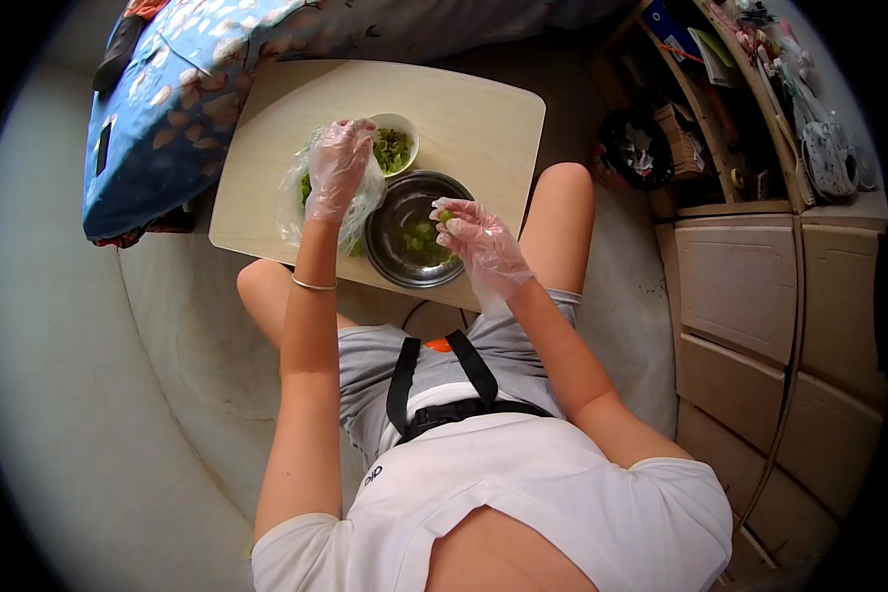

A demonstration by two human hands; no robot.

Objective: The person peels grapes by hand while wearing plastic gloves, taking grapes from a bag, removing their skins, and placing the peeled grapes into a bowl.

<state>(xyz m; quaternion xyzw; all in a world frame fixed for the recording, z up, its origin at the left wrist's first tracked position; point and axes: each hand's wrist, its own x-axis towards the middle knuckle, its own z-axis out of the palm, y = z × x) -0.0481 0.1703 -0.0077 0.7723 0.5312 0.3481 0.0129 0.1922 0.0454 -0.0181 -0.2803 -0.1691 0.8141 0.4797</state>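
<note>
Both my hands wear thin clear plastic gloves. My left hand [337,176] is raised beside the white bowl [415,148], its fingers curled together; what they hold, if anything, is hidden. Chopped green leaves [393,150] lie in that bowl. Behind and below my left hand is a clear plastic bag [292,202] with greens inside. My right hand [483,247] pinches a small round green piece [445,215] over the right rim of a steel bowl [375,259]. Light green pieces [422,242] rest at the bottom of the steel bowl.
The bowls and bag stand on a low pale table [474,104] in front of my knees. A bed with a blue floral cover [192,109] is at the far left. To the right are a black-lined bin [633,148] and wooden cabinets [735,286] with shelves above.
</note>
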